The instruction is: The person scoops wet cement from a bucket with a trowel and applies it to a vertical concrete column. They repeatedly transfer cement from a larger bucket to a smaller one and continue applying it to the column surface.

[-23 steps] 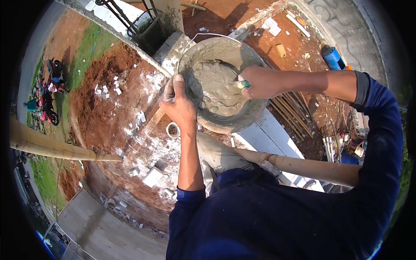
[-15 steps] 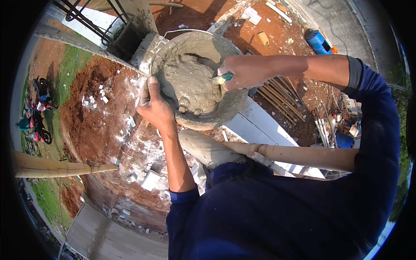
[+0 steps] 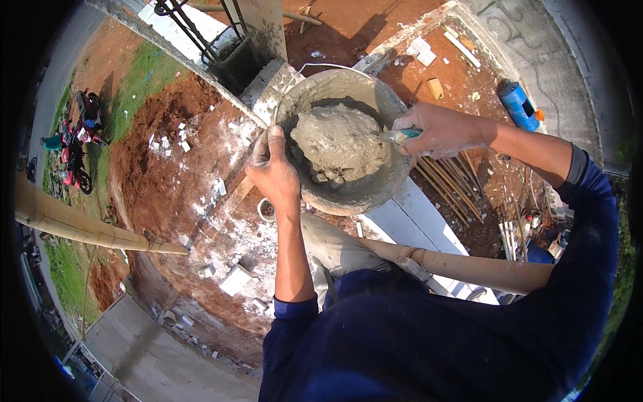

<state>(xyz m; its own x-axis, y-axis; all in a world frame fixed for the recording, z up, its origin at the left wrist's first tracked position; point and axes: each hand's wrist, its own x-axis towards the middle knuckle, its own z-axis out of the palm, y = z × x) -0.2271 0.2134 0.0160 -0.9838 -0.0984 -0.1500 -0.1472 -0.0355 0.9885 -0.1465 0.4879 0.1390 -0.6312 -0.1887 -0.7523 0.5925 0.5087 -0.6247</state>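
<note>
A round bucket [image 3: 351, 206], its wall caked with grey, stands in front of me with a heap of wet mortar [image 3: 340, 142] inside. My left hand [image 3: 276, 171] is closed on its left rim, thumb on top and fingers on the outside. Over the right rim, my right hand [image 3: 439, 131] grips the green handle of a trowel [image 3: 396, 136]. The trowel's blade is hidden in or under the mortar, so I cannot tell its shape.
A bamboo pole [image 3: 469, 268] crosses close to my body; another bamboo pole [image 3: 87, 231] juts in from the left. A white-topped ledge [image 3: 418, 224] runs beside the bucket. Rebar [image 3: 191, 30] rises from a column at upper left. The rubble-strewn ground lies well below.
The mortar now bulges up as one rounded mound with a dark gap behind it. My right hand has drawn back toward the right rim with the trowel. My left hand keeps its hold.
</note>
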